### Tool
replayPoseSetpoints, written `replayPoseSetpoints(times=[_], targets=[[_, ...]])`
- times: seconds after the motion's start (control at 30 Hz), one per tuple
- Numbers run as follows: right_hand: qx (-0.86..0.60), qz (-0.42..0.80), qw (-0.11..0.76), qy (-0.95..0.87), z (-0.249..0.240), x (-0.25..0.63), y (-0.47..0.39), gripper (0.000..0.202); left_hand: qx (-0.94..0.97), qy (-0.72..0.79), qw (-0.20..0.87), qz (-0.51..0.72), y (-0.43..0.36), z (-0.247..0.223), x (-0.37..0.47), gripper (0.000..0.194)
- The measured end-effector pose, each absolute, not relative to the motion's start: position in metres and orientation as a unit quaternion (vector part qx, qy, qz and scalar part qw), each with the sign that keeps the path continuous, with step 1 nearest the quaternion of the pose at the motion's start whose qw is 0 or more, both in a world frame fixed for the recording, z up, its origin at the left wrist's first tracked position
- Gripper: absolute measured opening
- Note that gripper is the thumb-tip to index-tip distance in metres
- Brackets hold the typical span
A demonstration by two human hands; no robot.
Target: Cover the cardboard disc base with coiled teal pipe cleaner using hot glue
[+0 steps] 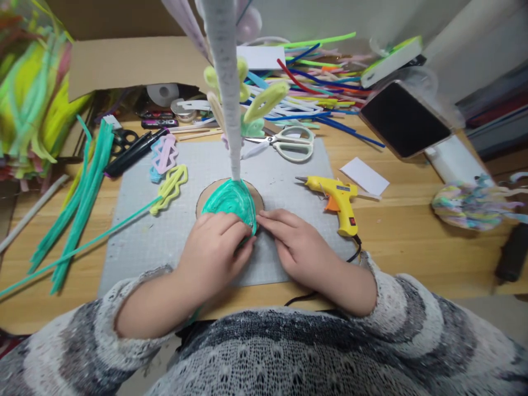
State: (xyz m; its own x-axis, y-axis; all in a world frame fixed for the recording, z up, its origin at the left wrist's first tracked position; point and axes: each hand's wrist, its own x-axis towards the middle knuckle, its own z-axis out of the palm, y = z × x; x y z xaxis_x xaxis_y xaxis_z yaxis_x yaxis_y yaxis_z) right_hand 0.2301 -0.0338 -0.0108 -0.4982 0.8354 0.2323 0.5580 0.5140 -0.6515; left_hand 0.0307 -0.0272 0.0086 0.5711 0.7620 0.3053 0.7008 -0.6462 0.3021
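Note:
A round wood slice [204, 193] lies on a grey cutting mat [289, 187], with green pipe cleaner [235, 203] coiled over much of its top. A white wrapped stem [229, 99] stands upright at the slice's far side, bearing pastel pipe-cleaner shapes. My left hand [214, 245] is over the near part of the coil, fingers bent and closed on the green pipe cleaner; its palm hides that part. At the slice's right edge, my right hand [301, 242] has its fingertips pressed together against the rim and the coil's side.
Right of my hands lies a yellow glue gun [336, 195], its cord running toward me. Scissors [295, 144] rest behind. Green pipe cleaners [78, 214] and zigzag shapes [169, 187] lie left. A phone [406, 118] is propped at right; mixed pipe cleaners [322, 88] fill the back.

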Motion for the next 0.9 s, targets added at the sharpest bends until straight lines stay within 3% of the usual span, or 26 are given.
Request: replayPoseSetpoints(times=[0.47,0.9], targets=[[-0.418,0.264,0.272,-0.826,-0.012,0.228,-0.030,0.053,0.870,0.351,0.097,0.332,-0.018,-0.005,0.032,0.005],[-0.441,0.314,0.300,-0.785,-0.012,0.224,-0.024,0.050,0.903,0.335,0.046,0.265,-0.024,-0.006,0.035,0.017]])
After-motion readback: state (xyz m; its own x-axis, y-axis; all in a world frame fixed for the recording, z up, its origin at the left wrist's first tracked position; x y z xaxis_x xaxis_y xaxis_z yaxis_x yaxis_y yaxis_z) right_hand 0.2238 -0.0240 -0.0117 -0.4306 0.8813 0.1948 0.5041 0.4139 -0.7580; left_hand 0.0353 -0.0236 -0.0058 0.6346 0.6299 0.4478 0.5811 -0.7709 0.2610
